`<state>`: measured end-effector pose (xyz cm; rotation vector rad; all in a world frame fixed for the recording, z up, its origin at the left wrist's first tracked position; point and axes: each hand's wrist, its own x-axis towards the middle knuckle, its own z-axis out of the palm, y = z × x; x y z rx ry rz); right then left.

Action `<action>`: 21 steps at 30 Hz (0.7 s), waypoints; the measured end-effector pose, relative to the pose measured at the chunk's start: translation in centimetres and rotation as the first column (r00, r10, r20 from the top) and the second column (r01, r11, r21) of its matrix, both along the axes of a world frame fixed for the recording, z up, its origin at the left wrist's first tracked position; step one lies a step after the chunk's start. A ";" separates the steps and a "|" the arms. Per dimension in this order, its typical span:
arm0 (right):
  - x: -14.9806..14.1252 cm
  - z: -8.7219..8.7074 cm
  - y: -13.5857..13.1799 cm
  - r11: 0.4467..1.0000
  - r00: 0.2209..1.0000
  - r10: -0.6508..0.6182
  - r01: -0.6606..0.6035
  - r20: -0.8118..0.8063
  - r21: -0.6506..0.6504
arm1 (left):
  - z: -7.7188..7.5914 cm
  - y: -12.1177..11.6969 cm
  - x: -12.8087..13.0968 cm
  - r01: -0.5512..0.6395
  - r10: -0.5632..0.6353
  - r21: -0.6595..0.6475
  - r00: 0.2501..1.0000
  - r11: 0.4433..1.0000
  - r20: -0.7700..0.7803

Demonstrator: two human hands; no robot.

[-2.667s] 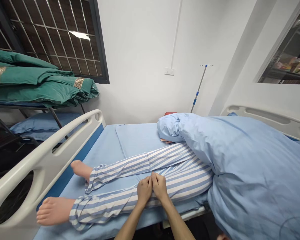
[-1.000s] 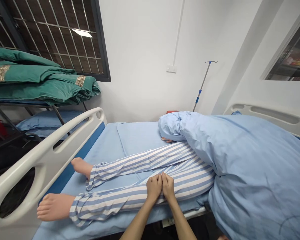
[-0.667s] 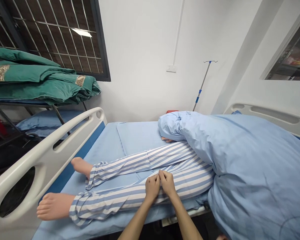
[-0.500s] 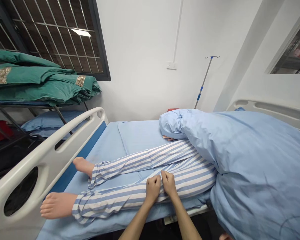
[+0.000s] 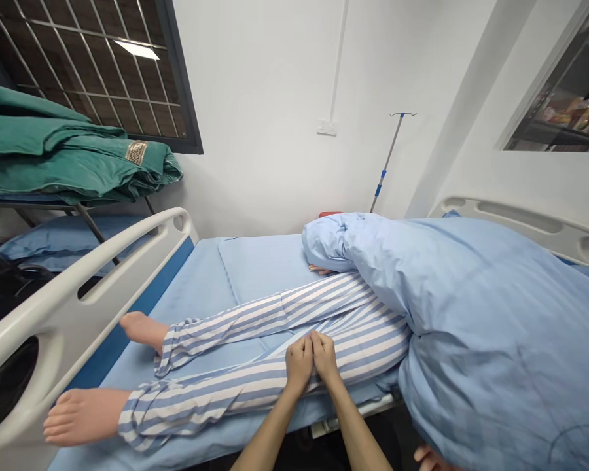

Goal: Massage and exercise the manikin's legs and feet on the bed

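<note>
The left hand (image 5: 299, 364) and right hand (image 5: 324, 356) pinch the striped trousers (image 5: 368, 350) shut, so a hard tug could slip free or drag the near foot (image 5: 83, 417) across the sheet (image 5: 191, 307).

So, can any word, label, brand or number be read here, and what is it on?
Nothing can be read for certain.
Gold patch on the green blanket: too small to read.
Packages behind the window: too blurred to read.
</note>
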<state>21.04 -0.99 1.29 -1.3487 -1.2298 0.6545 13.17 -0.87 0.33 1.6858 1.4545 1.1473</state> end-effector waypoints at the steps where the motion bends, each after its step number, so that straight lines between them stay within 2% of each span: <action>1: 0.1 0.2 0.1 1.000 0.999 -0.008 0.009 0.040 -0.009 | -0.1 0.0 -0.1 0.008 -0.008 -0.001 1.000 1.000 -0.004; 4: 0.6 0.5 0.5 1.000 0.984 0.008 -0.007 0.180 -0.004 | -0.4 0.2 -0.3 0.043 -0.043 -0.004 0.999 0.999 -0.004; 7: 1.4 -0.1 0.7 0.999 0.973 0.038 -0.039 0.229 0.001 | -0.6 0.3 -0.2 0.047 -0.048 -0.020 0.998 0.999 -0.034; 13: 1.7 -1.1 1.1 0.997 0.983 -0.072 0.070 0.167 0.015 | 0.2 0.3 0.0 0.020 -0.019 -0.050 1.000 0.999 0.020; 18: 1.5 -0.7 0.9 0.997 0.992 -0.076 0.073 0.104 0.032 | 2.0 0.8 0.9 0.019 -0.006 -0.076 0.985 0.997 0.173; 21: 1.5 -0.8 0.7 0.997 0.996 -0.077 0.076 0.046 0.030 | 2.3 1.1 2.0 0.015 0.002 -0.068 0.972 0.998 0.237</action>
